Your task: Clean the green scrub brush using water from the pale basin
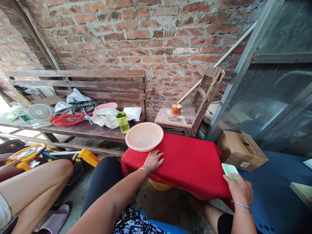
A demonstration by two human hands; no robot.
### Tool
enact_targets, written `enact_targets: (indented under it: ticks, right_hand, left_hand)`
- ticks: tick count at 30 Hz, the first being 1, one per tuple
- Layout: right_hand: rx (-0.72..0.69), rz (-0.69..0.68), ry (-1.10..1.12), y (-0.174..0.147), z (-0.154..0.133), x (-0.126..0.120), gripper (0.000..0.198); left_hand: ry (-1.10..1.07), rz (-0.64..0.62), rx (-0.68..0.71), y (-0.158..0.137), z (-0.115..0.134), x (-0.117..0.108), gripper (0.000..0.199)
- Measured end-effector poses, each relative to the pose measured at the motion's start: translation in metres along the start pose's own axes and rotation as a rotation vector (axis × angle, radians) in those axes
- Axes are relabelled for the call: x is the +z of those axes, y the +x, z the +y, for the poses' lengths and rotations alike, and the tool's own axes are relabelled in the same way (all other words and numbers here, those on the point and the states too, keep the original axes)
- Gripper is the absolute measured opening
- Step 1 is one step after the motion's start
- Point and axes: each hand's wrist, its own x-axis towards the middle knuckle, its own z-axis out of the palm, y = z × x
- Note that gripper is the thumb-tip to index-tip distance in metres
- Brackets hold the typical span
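My left hand (153, 161) lies spread, holding nothing, probably steadying the red cloth (190, 159). My right hand (241, 190) grips 1 pale green object (229, 169) by its edge, probably for control.

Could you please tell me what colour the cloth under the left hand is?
The cloth is red, as the head view shows.
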Motion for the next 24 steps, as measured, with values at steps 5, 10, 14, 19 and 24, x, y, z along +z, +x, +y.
enact_targets:
  ticks: [5, 10, 14, 19, 24]
  right_hand:
    - [-0.064, 0.01, 0.135, -0.007, -0.011, 0.002, 0.06]
    - [-0.242, -0.167, 0.185, -0.018, -0.025, 0.014, 0.051]
    - [-0.066, -0.016, 0.032, -0.009, -0.009, 0.003, 0.053]
    - [-0.066, -0.048, 0.123, -0.014, -0.015, -0.008, 0.058]
    - [-0.271, -0.293, 0.236, -0.024, -0.025, -0.01, 0.049]
  left_hand:
    - [-0.011, 0.008, 0.002, 0.0, 0.0, -0.001, 0.036]
    - [-0.014, 0.0, -0.006, 0.0, 0.0, -0.001, 0.036]
    - [-0.024, 0.005, -0.005, 0.0, 0.0, -0.001, 0.036]
    - [-0.022, -0.01, -0.002, 0.0, 0.001, -0.002, 0.037]
    - [-0.015, -0.024, -0.003, 0.0, 0.003, -0.005, 0.038]
